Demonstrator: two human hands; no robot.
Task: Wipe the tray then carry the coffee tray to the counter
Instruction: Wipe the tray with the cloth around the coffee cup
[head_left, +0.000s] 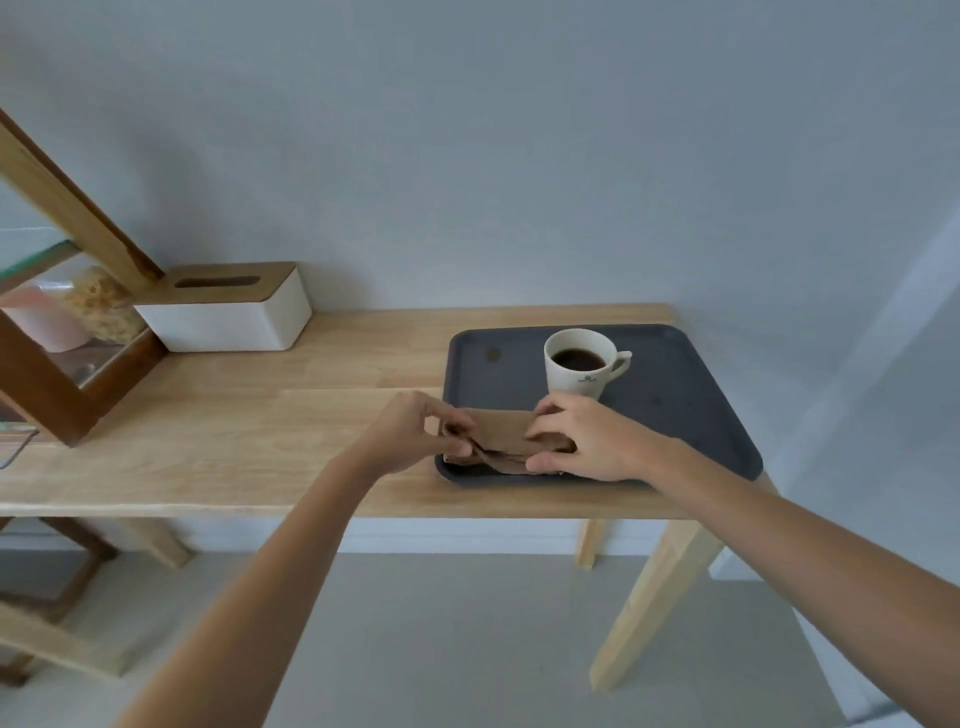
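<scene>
Both hands — left (415, 431), right (582, 441) — pinch the brown cloth (501, 441) at the tray's (691, 395) near-left corner; its bare surface stretches right and away, behind the cup (579, 366) — nearer my right hand.

Matt dark tray (675, 395) (plastic-looking), soft brown cloth (506, 439), glossy white cup (576, 371), pale wood table (260, 441).
</scene>
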